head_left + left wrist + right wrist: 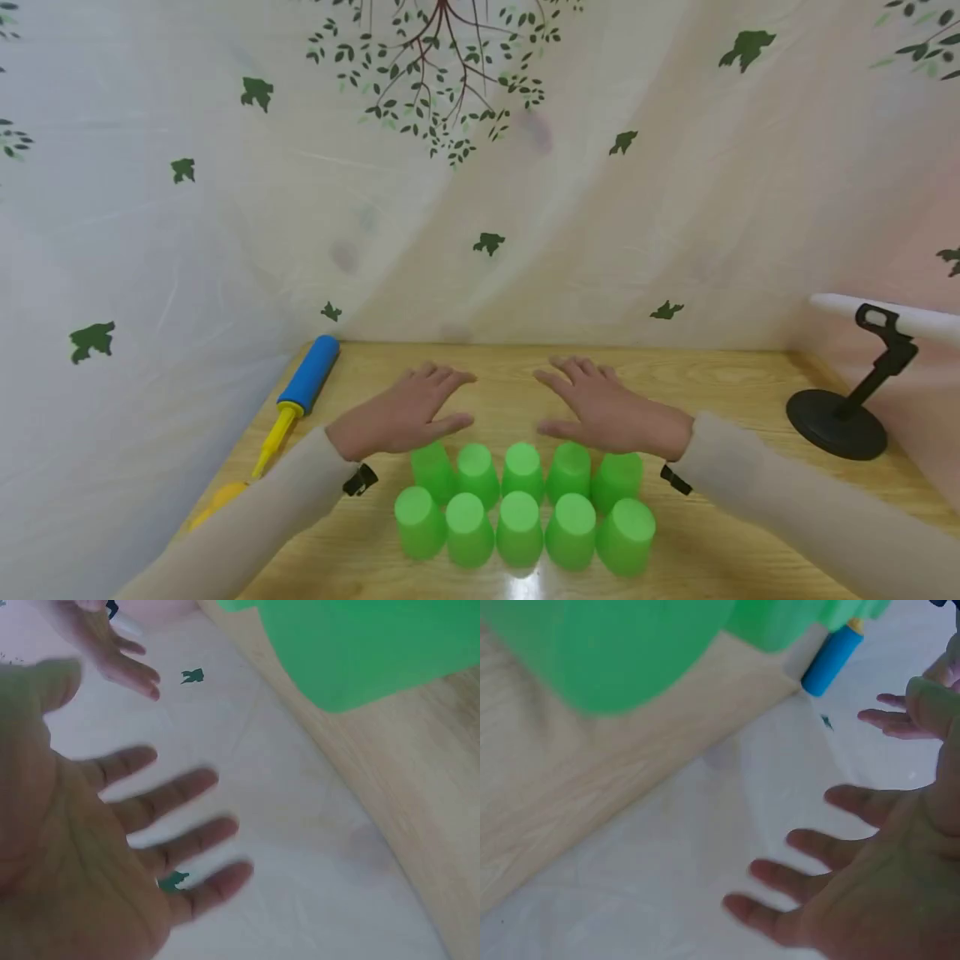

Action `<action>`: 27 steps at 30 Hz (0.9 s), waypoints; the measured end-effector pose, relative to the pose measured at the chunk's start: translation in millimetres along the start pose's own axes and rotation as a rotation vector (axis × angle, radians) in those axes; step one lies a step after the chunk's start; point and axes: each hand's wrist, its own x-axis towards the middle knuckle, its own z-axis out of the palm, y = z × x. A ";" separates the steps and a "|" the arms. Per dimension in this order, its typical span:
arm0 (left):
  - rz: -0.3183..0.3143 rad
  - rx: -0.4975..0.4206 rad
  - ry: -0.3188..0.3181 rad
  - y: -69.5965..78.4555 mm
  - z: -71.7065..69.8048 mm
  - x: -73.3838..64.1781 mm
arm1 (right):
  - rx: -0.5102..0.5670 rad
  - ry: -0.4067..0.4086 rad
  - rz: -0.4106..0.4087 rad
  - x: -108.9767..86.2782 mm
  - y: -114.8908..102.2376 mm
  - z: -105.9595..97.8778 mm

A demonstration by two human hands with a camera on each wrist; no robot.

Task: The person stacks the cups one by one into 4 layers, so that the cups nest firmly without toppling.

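Green cups (520,533), ten of them, stand upside down in two rows of five on the wood-grain table (712,375). Left hand (408,410) and right hand (603,410) hover near the back row — both empty, fingers spread, thumbs apart. Blue-and-yellow tube (309,379) lies left — black stand (836,427) sits right.

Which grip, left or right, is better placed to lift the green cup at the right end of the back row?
Likely the right grip: open and empty, it is close to that green cup, while the left grip, also empty, is near the opposite end.
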 end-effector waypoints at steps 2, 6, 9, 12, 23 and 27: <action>0.058 -0.033 -0.023 -3.5 0.7 -4.6 | 0.016 -0.023 -0.077 4.9 -6.8 3.9; 0.135 -0.094 -0.047 -9.2 2.0 -15.0 | 0.016 -0.058 -0.223 18.7 -22.7 11.2; 0.170 -0.125 -0.052 -12.2 2.9 -23.6 | 0.006 -0.084 -0.319 29.7 -33.8 16.5; 0.196 -0.137 -0.042 -14.8 4.4 -30.8 | -0.007 -0.105 -0.386 38.4 -42.5 21.2; 0.181 -0.182 -0.035 -29.4 24.8 -41.9 | -0.086 -0.149 -0.440 57.4 -53.0 35.8; 0.172 -0.196 -0.028 -31.8 27.9 -43.8 | -0.055 -0.157 -0.420 60.2 -55.9 35.8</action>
